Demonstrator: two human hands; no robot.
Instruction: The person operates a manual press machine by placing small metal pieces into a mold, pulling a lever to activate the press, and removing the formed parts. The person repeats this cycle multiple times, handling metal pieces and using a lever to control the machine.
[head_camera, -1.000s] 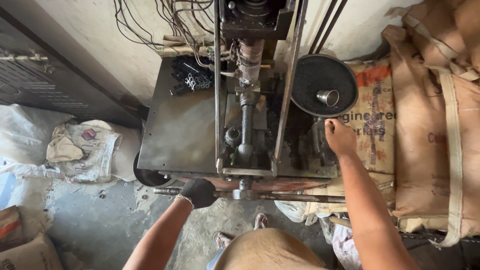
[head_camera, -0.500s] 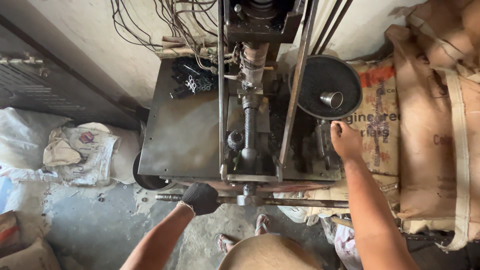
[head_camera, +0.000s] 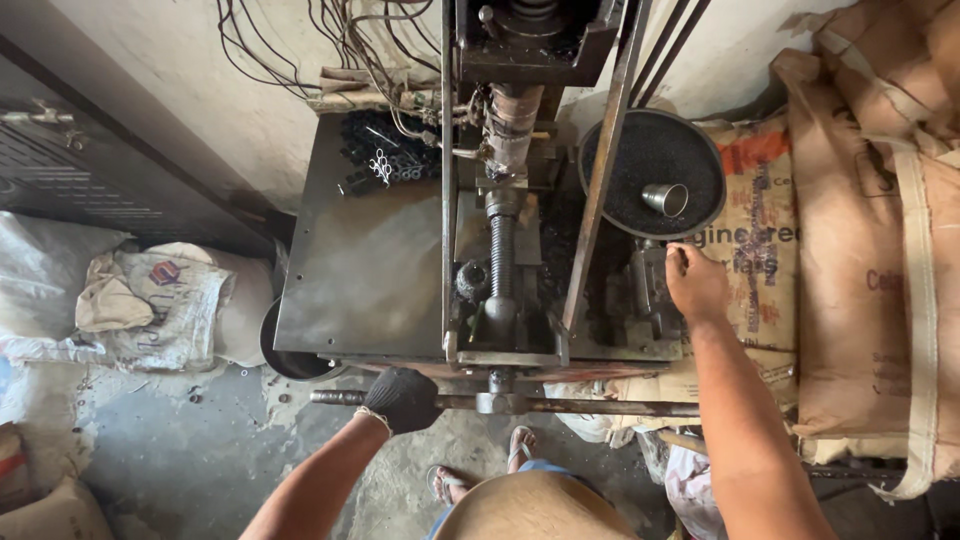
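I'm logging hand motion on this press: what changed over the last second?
The right hand drew back from beside the round black pan and now rests lower on the small metal block at the machine's right edge. The left hand, in a dark glove, kept its grip on the horizontal bar in front. The metal cup stayed in the pan.

Gloved left hand (head_camera: 402, 398) grips crossbar (head_camera: 560, 405); right hand (head_camera: 695, 283) on press (head_camera: 500, 260).

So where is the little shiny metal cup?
In the head view, the small shiny metal cup lies on its side in the round black tray of dark powder, right of the machine's threaded steel screw and just above the bare right hand.
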